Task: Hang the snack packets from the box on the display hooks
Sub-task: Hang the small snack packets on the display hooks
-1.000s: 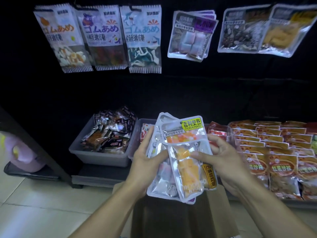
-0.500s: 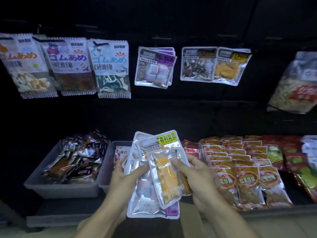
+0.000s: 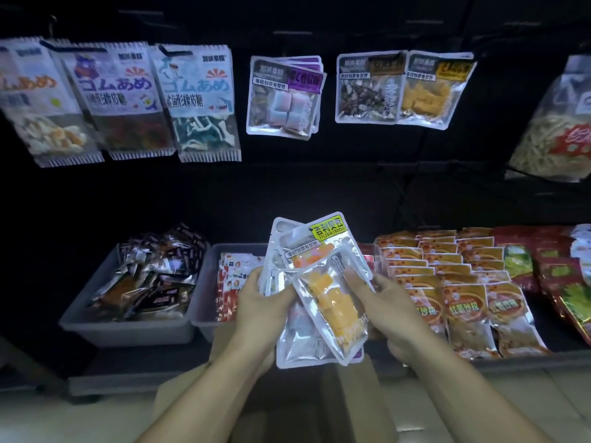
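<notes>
Fan of clear-fronted silver snack packets (image 3: 315, 318), long axes running near to far, gripped between left hand (image 3: 263, 303) and right hand (image 3: 388, 306), right fingers pinching orange-filled top pouch (image 3: 332, 302). Held above brown cardboard box (image 3: 358, 391). Matching hung orange packet (image 3: 430, 87) far up-right, nearer right hand; dark open room between.

Dark open wall is left between hanging packets (image 3: 281, 94) above and shelf trays (image 3: 128, 327) below, unobstructed.
</notes>
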